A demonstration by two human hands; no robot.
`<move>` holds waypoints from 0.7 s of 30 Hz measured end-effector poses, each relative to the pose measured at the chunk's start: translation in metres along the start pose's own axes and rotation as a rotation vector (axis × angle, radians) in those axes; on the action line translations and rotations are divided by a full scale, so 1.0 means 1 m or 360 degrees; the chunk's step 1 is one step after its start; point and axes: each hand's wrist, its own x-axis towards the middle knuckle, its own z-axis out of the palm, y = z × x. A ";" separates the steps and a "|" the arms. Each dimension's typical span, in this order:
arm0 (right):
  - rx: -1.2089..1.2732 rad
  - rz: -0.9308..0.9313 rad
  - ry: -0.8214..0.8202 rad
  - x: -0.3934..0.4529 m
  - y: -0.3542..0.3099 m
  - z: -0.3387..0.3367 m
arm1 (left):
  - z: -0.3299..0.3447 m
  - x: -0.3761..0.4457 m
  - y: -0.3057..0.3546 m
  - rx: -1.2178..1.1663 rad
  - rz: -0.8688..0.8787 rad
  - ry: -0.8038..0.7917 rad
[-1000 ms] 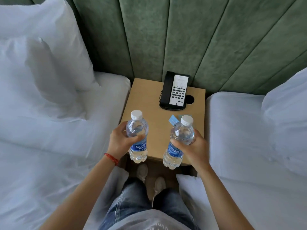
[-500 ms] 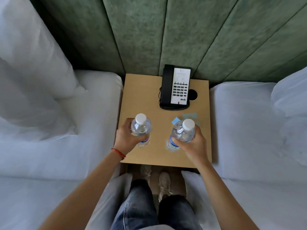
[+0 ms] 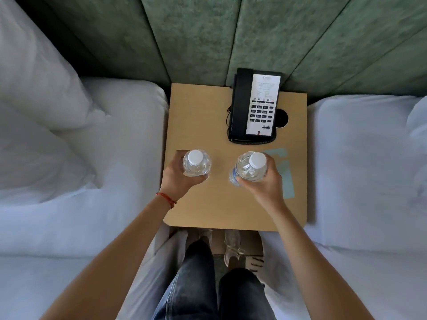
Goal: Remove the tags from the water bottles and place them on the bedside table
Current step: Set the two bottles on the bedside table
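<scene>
Judging from mid-frame, two bottles, left bottle (image 3: 196, 163) and right bottle (image 3: 250, 166), are gripped by curled left hand (image 3: 179, 179) and right hand (image 3: 265, 184) over the bedside table (image 3: 208, 116); setting down upright is required next.

hidden: your right hand (image 3: 265, 183) covers part of the pale blue tags (image 3: 286, 179); both bottle bases unseen from above | too small: phone (image 3: 254, 107) keypad print unreadable | cut off: pillow (image 3: 34, 72) at left edge
</scene>
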 end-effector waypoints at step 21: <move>-0.0012 0.0126 -0.0164 0.001 0.038 0.016 | -0.002 0.006 -0.032 -0.0147 -0.0063 -0.0142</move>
